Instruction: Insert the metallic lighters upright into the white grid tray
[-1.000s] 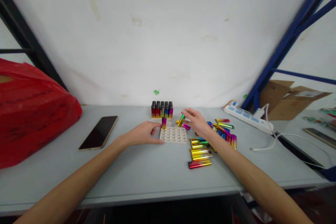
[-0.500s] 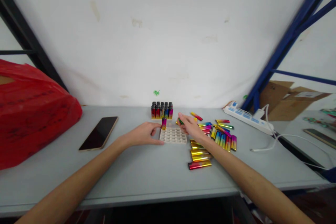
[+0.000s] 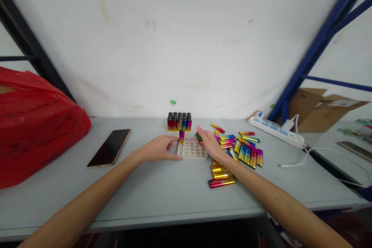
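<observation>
A white tray with round holes [image 3: 192, 150] lies on the grey table, with one purple-and-gold lighter [image 3: 181, 136] upright in its back left corner. My left hand [image 3: 161, 148] is at the tray's left edge, thumb and fingers apart around that side, and holds nothing up. My right hand [image 3: 208, 142] is closed on a green lighter [image 3: 198, 136] over the tray's back right corner. Behind the tray stands a block of upright lighters [image 3: 179, 122] with black tops. Loose shiny lighters [image 3: 246, 155] lie to the right, some hidden under my right forearm.
A phone [image 3: 109, 148] lies at the left beside a large red bag [image 3: 40, 124]. At the right are a white power strip [image 3: 276, 130], a white cable [image 3: 293, 165] and a cardboard box [image 3: 328, 112]. The wall [image 3: 186, 46] rises behind the table.
My right hand has shifted slightly with the green lighter, which now tilts the other way near the tray's back right corner. My left hand has stayed at the tray's left edge.
</observation>
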Demonstrator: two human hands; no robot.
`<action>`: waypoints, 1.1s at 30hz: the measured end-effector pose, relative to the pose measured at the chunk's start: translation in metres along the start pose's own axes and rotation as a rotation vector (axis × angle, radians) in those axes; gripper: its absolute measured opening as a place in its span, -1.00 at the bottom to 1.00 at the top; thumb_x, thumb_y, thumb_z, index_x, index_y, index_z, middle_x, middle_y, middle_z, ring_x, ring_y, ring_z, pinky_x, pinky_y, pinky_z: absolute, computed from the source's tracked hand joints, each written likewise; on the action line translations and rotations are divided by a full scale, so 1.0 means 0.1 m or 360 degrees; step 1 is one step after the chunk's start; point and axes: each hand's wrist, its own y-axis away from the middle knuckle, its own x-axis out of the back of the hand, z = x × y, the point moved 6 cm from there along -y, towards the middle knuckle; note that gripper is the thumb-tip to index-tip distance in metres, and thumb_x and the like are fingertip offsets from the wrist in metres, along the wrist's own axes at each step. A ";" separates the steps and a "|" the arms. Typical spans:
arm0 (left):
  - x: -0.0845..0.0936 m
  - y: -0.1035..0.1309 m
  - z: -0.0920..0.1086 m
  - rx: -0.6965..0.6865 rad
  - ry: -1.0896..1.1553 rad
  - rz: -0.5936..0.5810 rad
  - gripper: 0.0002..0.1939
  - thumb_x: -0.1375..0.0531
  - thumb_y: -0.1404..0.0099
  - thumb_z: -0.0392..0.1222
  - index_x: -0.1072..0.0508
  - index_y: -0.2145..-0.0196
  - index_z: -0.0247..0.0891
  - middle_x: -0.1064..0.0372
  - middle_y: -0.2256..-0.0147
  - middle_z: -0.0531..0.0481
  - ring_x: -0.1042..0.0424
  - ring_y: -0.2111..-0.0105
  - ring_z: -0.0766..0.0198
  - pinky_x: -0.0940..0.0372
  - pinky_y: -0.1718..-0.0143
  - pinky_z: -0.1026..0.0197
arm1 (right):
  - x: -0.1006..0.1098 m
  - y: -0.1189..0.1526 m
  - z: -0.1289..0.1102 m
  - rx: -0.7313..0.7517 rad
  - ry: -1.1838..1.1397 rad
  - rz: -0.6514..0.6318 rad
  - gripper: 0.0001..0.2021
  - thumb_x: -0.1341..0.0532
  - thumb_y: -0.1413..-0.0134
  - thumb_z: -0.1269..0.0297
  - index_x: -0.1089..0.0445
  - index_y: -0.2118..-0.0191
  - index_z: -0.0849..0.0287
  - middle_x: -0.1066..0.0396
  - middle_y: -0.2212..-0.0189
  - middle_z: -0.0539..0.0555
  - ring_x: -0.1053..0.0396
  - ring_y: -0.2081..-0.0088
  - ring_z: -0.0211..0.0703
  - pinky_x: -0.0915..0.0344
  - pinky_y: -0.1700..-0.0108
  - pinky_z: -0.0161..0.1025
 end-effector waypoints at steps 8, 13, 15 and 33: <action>0.00 0.00 0.00 -0.0004 -0.0001 0.0008 -0.35 -0.32 -0.13 0.32 -0.53 0.02 -0.24 -0.35 0.42 0.07 -0.34 0.45 0.23 -0.11 0.41 0.26 | 0.02 0.05 -0.17 0.0378 0.0283 0.0009 -0.46 0.07 -0.40 -0.20 -0.44 0.20 0.14 -0.36 0.44 0.00 -0.33 0.40 -0.17 -0.25 0.32 -0.26; -0.01 -0.01 -0.02 -0.0005 0.0013 0.0020 -0.32 -0.32 -0.11 0.34 -0.52 0.03 -0.26 -0.35 0.43 0.07 -0.34 0.45 0.22 -0.12 0.41 0.25 | -0.03 0.16 -0.41 0.0911 0.0722 0.0066 -0.70 -0.15 -0.38 0.03 -0.46 0.12 0.16 -0.42 0.17 0.16 -0.39 0.09 -0.05 -0.31 0.00 -0.15; -0.01 -0.01 -0.02 -0.0003 0.0022 0.0026 -0.32 -0.31 -0.11 0.35 -0.51 0.03 -0.25 -0.34 0.43 0.08 -0.33 0.45 0.23 -0.12 0.41 0.25 | -0.05 0.16 -0.43 0.0930 0.0797 0.0074 -0.73 -0.17 -0.37 0.05 -0.47 0.11 0.15 -0.44 0.23 0.14 -0.41 0.16 -0.06 -0.31 0.04 -0.16; -0.02 -0.01 -0.03 0.0027 -0.0014 0.0037 -0.39 -0.29 -0.09 0.39 -0.46 0.24 -0.24 -0.37 0.41 0.05 -0.33 0.44 0.22 -0.10 0.42 0.24 | -0.29 -0.04 -0.34 0.0742 0.1661 -0.0071 -0.57 -0.09 -0.41 -0.08 -0.49 0.24 0.17 -0.58 0.38 0.19 -0.50 0.37 -0.04 -0.20 0.23 -0.20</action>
